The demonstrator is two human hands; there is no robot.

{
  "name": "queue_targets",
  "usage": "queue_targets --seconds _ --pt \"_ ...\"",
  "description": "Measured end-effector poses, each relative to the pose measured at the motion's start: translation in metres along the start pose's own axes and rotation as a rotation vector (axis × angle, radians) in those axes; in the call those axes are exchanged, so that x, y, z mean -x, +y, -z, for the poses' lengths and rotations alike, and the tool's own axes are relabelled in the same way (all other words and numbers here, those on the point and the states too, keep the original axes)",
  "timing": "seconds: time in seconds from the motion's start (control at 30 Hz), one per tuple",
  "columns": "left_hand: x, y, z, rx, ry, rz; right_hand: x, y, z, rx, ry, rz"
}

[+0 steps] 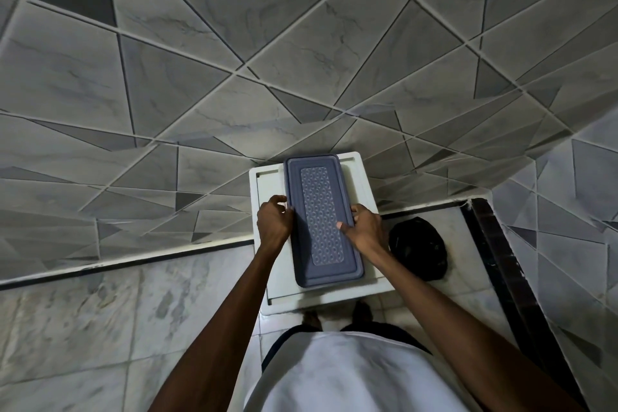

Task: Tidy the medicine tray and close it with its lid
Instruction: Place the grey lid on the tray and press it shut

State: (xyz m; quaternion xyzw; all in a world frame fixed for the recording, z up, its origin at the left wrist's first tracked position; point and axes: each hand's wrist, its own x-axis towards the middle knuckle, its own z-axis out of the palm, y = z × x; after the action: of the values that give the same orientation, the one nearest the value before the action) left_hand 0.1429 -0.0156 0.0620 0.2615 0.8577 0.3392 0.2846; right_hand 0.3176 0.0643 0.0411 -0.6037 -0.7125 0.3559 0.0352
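A long blue-grey lid with a textured middle panel lies on top of the medicine tray, hiding the tray and whatever is inside. The covered tray rests on a small white table. My left hand grips the lid's left edge with curled fingers. On the other side, my right hand holds the right edge, its thumb pressed onto the lid's top.
A black bag-like object lies on the marble floor just right of the table. Grey tiled walls rise behind the table and on the right. A dark door frame runs along the right. My feet stand at the table's near edge.
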Motion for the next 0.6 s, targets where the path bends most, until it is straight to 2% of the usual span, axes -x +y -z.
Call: queue_targets --seconds 0.17,0.33,0.53,0.6 --pt "0.002 -0.005 0.002 0.02 0.003 0.006 0.002 -0.003 0.0 0.051 0.014 0.041" --pt "0.006 -0.024 0.004 0.171 -0.233 0.186 0.008 0.002 0.003 -0.044 -0.039 0.016" --pt "0.052 -0.027 0.025 0.288 -0.644 0.318 0.036 0.015 0.018 -0.112 -0.37 0.013" --pt "0.066 -0.031 0.026 0.278 -0.703 0.358 0.047 0.021 0.021 -0.211 -0.454 -0.057"
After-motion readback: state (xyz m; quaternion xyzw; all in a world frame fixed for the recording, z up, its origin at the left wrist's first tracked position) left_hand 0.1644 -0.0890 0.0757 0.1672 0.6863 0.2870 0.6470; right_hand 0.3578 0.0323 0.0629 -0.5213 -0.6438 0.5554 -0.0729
